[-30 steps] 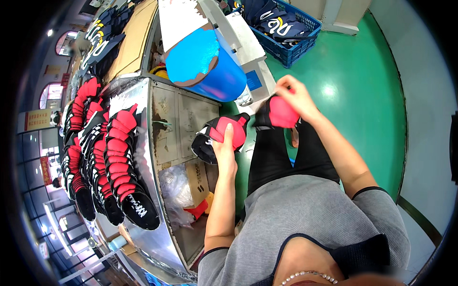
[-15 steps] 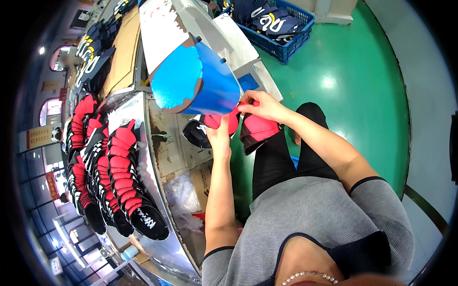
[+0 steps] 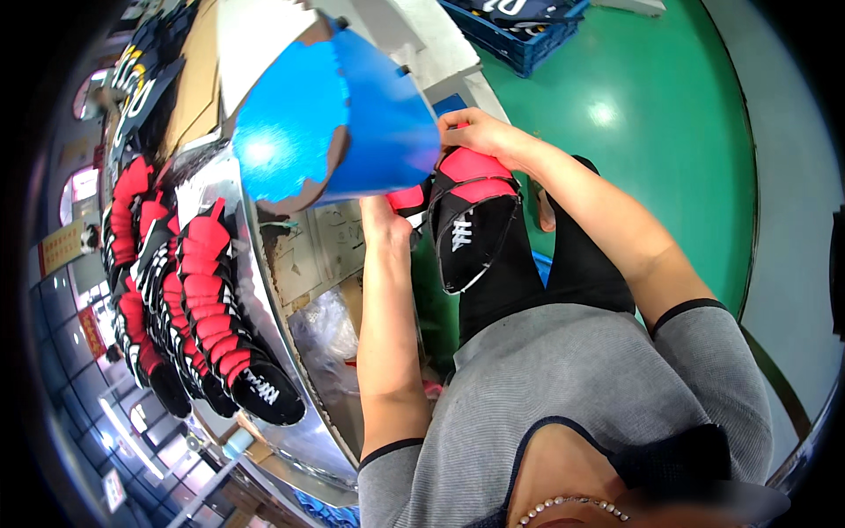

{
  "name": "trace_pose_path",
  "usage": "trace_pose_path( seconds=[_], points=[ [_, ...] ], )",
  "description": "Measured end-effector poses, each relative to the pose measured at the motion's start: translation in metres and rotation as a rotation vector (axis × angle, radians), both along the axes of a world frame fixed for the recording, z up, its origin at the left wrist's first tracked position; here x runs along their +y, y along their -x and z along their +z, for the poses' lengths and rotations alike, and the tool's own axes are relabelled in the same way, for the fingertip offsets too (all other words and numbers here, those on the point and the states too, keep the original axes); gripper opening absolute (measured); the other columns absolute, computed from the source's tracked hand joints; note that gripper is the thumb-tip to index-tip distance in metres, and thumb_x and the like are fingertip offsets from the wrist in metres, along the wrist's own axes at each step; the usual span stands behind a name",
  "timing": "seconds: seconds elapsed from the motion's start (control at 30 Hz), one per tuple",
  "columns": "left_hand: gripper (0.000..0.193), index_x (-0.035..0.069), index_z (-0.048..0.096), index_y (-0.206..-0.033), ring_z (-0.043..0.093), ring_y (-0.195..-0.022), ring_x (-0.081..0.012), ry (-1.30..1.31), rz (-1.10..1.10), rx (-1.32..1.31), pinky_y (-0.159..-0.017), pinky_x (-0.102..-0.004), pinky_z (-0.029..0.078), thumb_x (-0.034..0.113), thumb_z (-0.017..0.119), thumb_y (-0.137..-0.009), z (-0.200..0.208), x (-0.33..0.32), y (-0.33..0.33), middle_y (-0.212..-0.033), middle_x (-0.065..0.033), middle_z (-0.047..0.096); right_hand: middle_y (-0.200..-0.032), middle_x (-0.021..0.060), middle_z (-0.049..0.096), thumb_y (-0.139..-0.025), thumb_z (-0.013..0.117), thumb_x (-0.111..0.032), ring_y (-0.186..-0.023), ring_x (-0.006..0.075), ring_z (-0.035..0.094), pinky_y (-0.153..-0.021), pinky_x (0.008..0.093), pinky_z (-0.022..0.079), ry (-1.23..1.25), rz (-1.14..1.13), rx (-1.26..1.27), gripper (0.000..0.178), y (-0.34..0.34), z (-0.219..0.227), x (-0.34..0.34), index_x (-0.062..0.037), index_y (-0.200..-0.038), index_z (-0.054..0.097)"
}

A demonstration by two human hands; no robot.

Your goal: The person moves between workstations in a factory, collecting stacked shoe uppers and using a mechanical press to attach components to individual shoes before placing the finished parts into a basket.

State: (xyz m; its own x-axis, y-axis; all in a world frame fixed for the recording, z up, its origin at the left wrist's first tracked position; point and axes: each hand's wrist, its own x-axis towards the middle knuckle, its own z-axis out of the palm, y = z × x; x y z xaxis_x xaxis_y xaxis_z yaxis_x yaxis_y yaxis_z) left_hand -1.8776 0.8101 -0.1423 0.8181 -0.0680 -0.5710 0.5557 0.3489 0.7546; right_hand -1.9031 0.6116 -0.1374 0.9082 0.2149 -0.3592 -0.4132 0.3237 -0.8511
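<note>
Over my thighs hangs a black shoe upper [image 3: 480, 224] with red lining and white laces, its toe toward me. My right hand [image 3: 482, 136] is closed on its red far end, beside the blue machine housing [image 3: 387, 132]. Just left of this, my left hand [image 3: 385, 218] reaches up behind the housing, which hides its fingers. A second red-lined piece [image 3: 407, 200] shows in part right beside the left hand. Whether that hand grips it I cannot tell.
Rows of nested red-and-black shoe uppers [image 3: 211, 299] lie on the metal-edged table at left. Dark printed pieces [image 3: 145, 97] are heaped beyond them. A blue crate [image 3: 528, 48] with dark pieces stands on the green floor. Clear plastic [image 3: 327, 327] lies below the housing.
The upper in my right hand has swung round, so its laced black front now shows. My left hand has slipped farther behind the blue housing. The whole view has shifted somewhat.
</note>
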Motion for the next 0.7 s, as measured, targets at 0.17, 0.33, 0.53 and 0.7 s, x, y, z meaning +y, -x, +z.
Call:
trace_pose_path(
  seconds=[0.17, 0.33, 0.53, 0.7],
  points=[
    [0.025, 0.006, 0.059, -0.103, 0.061, -0.094, -0.0251, 0.317, 0.309, 0.246, -0.088, -0.0453, 0.047, 0.023, 0.06, -0.084, 0.02, 0.039, 0.017, -0.101, -0.0088, 0.065, -0.091, 0.0059, 0.061, -0.091, 0.057, -0.028, -0.083, 0.0121, 0.057, -0.074, 0.0254, 0.047, -0.011, -0.051, -0.015, 0.035, 0.015, 0.012, 0.001, 0.0, -0.111, 0.055],
    [0.032, 0.006, 0.059, -0.104, 0.059, -0.087, -0.0168, -0.189, 0.646, -0.284, -0.082, -0.0336, 0.046, 0.029, 0.068, -0.083, 0.133, 0.137, 0.124, -0.096, -0.0033, 0.063, -0.077, 0.0002, 0.058, -0.097, 0.048, -0.033, -0.07, 0.0068, 0.054, -0.065, 0.0227, 0.046, -0.016, -0.228, 0.043, 0.033, 0.075, 0.012, -0.041, -0.0034, -0.089, 0.058],
    [0.031, -0.001, 0.055, -0.108, 0.057, -0.088, -0.0162, -0.674, 1.139, -0.553, -0.08, -0.0316, 0.046, 0.02, 0.065, -0.086, 0.131, 0.333, 0.169, -0.103, -0.0071, 0.06, -0.084, 0.0043, 0.061, -0.098, 0.045, -0.033, -0.076, 0.0097, 0.057, -0.071, 0.0248, 0.048, -0.072, -0.381, 0.007, 0.035, 0.111, 0.017, -0.011, -0.0014, -0.092, 0.058],
    [0.032, 0.0, 0.061, -0.096, 0.054, -0.079, -0.0142, -0.913, 0.969, -0.636, -0.072, -0.0308, 0.044, 0.029, 0.069, -0.084, 0.099, 0.44, 0.097, -0.089, -0.0035, 0.061, -0.089, 0.0037, 0.058, -0.097, 0.048, -0.033, -0.082, 0.0103, 0.053, -0.074, 0.0248, 0.044, -0.001, -0.335, -0.039, 0.032, 0.119, 0.03, 0.04, -0.0018, -0.098, 0.056]
  ],
)
